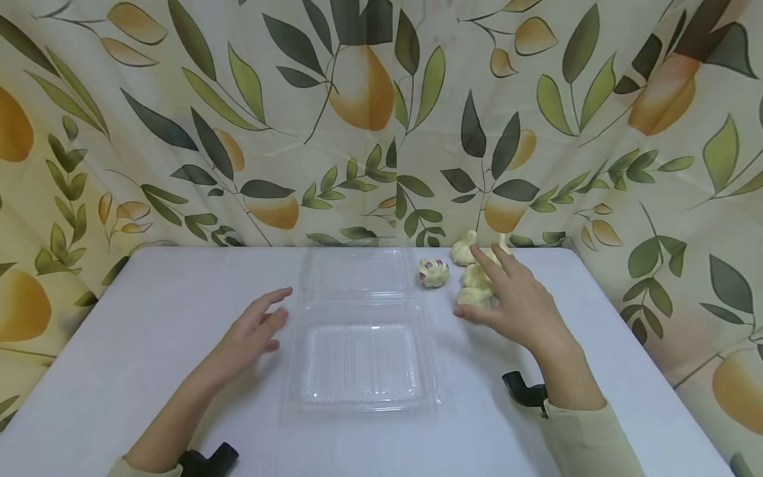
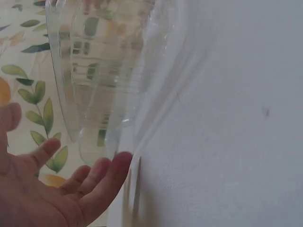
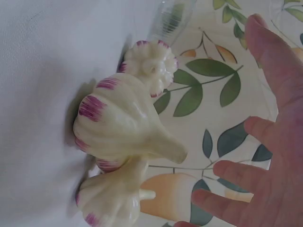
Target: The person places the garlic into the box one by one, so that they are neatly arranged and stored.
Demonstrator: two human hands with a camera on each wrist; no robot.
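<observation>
Several white garlic bulbs [image 3: 125,118] with purple streaks cluster at the table's back right. One garlic bulb [image 1: 434,272] sits a little apart, beside the clear container's lid. My right hand [image 1: 517,298] is spread over the cluster, fingers apart and holding nothing; the right wrist view shows a gap between its fingers and the bulbs. An unfolded clear plastic clamshell container [image 1: 362,361] lies mid-table, its lid [image 1: 359,271] laid back toward the wall. Left of the container hovers my left hand [image 1: 250,334], fingers loosely extended, with nothing in its grasp.
A white cloth covers the table [image 1: 197,298]. Behind it hangs a curtain [image 1: 250,152] printed with leaves and orange fruit. Black wrist camera mounts [image 1: 524,389] stick out from both wrists.
</observation>
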